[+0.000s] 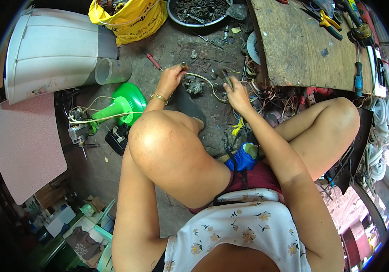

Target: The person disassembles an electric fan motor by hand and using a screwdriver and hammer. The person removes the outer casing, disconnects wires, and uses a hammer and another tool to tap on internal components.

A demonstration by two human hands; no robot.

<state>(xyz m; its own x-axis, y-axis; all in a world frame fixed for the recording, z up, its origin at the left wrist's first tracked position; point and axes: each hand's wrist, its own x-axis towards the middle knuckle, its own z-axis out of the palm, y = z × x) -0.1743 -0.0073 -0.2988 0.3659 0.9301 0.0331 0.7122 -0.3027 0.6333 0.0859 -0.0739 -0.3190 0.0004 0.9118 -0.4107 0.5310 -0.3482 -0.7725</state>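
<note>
My left hand [169, 80] is closed, its fingertips pinching a small brown cylindrical piece [184, 65] with a pale end. Close to it, a pale cord [209, 81] curves over the floor toward my right hand [238, 96]. That hand is closed around a dark metal tool [226, 80]; its exact kind does not show. Between the hands and slightly nearer to the left one lies a small metal motor-like part [193, 85]. A red-handled screwdriver [153, 61] rests on the floor just beyond my left hand.
Left of my knee lie a green fan stand [126, 103], its wired motor [77, 132] and a black part [117, 138]. A yellow bag [133, 22] and a basin of metal bits [199, 23] stand far off. A wooden table [294, 50] with pliers [329, 23] is at right.
</note>
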